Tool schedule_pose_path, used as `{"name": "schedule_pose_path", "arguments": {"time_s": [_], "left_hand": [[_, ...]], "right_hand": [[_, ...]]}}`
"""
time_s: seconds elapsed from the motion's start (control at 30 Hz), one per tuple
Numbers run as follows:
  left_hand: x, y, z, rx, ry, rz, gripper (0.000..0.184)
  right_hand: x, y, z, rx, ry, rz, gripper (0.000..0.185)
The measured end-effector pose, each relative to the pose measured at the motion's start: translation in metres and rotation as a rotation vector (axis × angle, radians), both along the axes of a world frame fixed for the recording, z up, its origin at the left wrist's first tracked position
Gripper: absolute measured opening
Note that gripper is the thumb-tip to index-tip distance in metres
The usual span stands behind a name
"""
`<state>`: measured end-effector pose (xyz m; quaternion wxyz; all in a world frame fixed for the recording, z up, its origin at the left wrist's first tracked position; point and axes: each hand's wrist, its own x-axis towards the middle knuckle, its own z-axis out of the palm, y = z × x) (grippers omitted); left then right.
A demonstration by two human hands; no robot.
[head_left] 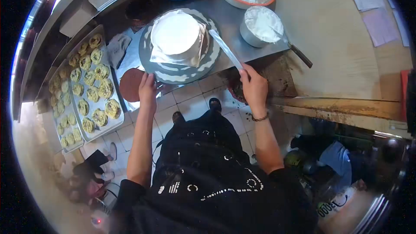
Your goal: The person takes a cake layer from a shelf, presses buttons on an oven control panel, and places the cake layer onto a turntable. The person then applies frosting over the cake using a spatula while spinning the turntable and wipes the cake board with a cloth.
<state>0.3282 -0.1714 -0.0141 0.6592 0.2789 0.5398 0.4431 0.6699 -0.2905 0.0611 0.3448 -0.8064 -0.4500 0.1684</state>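
A round cake (175, 33) coated in smooth white cream stands on a square pale cake board. Beneath it is a grey turntable (184, 74) smeared with white. My right hand (254, 86) grips the handle end of a long icing spatula (226, 49), whose blade tip reaches over the turntable's right side, apart from the cake. My left hand (147, 89) is at the turntable's lower left rim, fingers stretched toward it; firm contact is hard to tell. A flat brown disc (131, 85) lies just left of that hand, partly hidden by it.
A metal pot of white cream (261, 25) holds a dark-handled tool (300, 55). Behind it sits an orange-rimmed bowl of cream (248, 4). Trays of pastries (92, 93) line the left. Beside them lies a grey cloth (118, 49). Another person (93, 169) is at lower left.
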Motion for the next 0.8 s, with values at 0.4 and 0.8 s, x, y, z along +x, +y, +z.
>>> {"name": "schedule_pose_path", "arguments": {"time_s": [0.4, 0.8], "left_hand": [[-0.008, 0.01, -0.022, 0.085, 0.024, -0.013, 0.034], [0.0, -0.039, 0.01, -0.085, -0.043, -0.141, 0.062]], "right_hand": [[-0.018, 0.037, -0.007, -0.021, -0.08, 0.061, 0.028], [-0.036, -0.017, -0.018, -0.152, 0.125, 0.057, 0.029]]}}
